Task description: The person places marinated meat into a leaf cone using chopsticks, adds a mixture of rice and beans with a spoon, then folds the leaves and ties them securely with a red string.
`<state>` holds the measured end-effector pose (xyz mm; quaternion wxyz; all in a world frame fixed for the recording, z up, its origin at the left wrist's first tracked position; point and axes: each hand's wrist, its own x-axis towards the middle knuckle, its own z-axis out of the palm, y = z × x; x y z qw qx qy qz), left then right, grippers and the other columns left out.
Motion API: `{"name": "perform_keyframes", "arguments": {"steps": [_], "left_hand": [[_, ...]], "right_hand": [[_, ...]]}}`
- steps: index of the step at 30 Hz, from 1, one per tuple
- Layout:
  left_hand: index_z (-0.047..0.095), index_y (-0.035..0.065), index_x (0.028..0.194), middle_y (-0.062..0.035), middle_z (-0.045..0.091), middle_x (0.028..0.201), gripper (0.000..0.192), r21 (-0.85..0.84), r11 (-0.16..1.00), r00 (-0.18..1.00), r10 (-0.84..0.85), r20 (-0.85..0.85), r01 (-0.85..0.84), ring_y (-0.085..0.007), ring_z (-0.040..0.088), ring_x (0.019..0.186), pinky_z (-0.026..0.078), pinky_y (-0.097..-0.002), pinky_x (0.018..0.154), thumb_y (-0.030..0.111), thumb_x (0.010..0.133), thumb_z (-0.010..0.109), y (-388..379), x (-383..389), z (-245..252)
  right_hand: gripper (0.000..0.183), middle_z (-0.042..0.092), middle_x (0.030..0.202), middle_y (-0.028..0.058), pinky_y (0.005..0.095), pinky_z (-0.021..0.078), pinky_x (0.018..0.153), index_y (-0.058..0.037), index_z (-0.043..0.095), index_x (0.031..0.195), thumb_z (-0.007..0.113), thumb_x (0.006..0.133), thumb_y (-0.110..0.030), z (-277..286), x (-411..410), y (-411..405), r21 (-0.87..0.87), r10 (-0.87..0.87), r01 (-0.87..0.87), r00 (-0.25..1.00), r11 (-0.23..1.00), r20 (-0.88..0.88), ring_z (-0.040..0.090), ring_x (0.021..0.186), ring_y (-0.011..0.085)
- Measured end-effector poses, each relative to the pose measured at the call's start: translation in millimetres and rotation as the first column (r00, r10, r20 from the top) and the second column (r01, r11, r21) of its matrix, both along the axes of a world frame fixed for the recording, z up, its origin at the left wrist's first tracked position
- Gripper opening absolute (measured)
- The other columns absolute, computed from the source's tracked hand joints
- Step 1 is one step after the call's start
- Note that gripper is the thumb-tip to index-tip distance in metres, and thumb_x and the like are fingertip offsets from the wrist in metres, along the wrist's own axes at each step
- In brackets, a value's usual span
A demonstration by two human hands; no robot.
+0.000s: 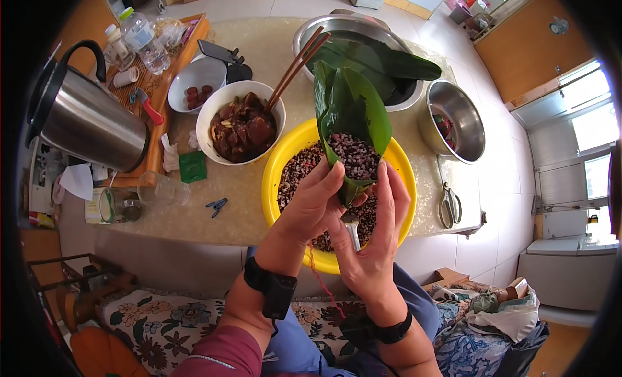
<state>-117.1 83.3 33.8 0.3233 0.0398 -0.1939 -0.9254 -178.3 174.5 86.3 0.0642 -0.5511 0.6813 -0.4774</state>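
Observation:
Both my hands hold a cone of folded green leaves [368, 102], tilted with its mouth away from me. Dark purple and white rice grains [354, 156] fill its lower part. My left hand [311, 202] grips the cone's left side, thumb along the rim. The fingers of my right hand [376, 236] press its right side and underneath, partly hidden. Below them sits a yellow basin [271, 190] of mixed dark and white rice [297, 175]. The pale handle of a utensil [353, 233] shows in the basin, partly covered by my hand. A red string [318, 275] hangs beneath my left wrist.
A white bowl of dark marinated meat [245, 129] carries chopsticks [297, 68]. Behind stands a metal basin [311, 29] with leaves in liquid [359, 61]. Right are a steel bowl [469, 122] and scissors [450, 207]; left, a bowl of dates [197, 97] and a steel jug [95, 117].

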Motion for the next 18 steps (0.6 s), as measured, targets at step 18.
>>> {"name": "perform_keyframes", "arguments": {"steps": [18], "left_hand": [[0.035,0.0016,0.129,-0.0144,0.051,0.118,0.047,-0.078,0.997,0.996,0.011,0.085,-0.004,-0.0228,0.051,0.108,0.040,-0.0364,0.095,0.023,0.090,0.050,-1.9,-0.7,4.8]], "right_hand": [[0.051,0.046,0.111,0.0160,0.0407,0.0342,0.090,-0.0024,0.053,0.114,0.065,0.066,-0.006,1.8,-19.3,8.9,0.044,0.054,-0.047,0.981,0.998,-0.186,0.044,0.102,0.0314]]}}
